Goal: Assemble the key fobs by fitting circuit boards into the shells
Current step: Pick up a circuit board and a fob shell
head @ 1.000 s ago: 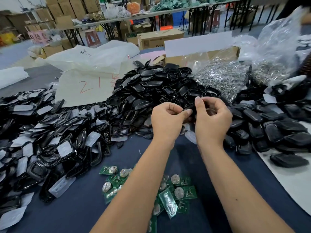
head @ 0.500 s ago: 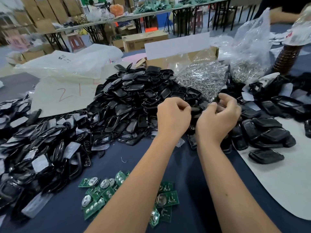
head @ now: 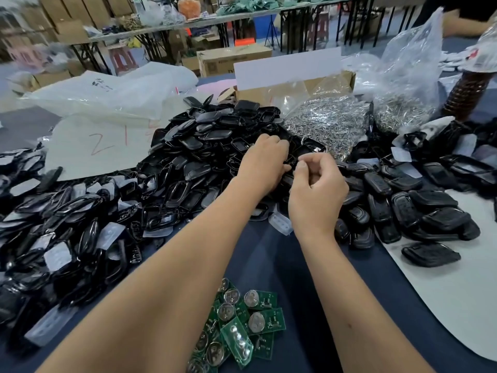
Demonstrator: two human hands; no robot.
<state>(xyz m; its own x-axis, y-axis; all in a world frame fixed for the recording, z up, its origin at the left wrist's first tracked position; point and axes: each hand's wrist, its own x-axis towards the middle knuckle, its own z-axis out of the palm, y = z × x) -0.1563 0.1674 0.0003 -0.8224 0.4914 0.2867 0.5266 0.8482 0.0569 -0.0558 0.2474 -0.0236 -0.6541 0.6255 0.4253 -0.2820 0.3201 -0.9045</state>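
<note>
Both forearms are bare, with no sleeves in view. The left hand [head: 262, 162] and right hand [head: 317, 192] wear no gloves. Fingernails are short and unpainted.

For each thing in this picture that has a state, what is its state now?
Left hand: fingers curled, reaching into the pile of black shells.
Right hand: fingers curled, whether it holds something is unclear.
Circuit boards: loose heap, coin batteries fitted.
Clear bags: open, full of metal rings.
</note>
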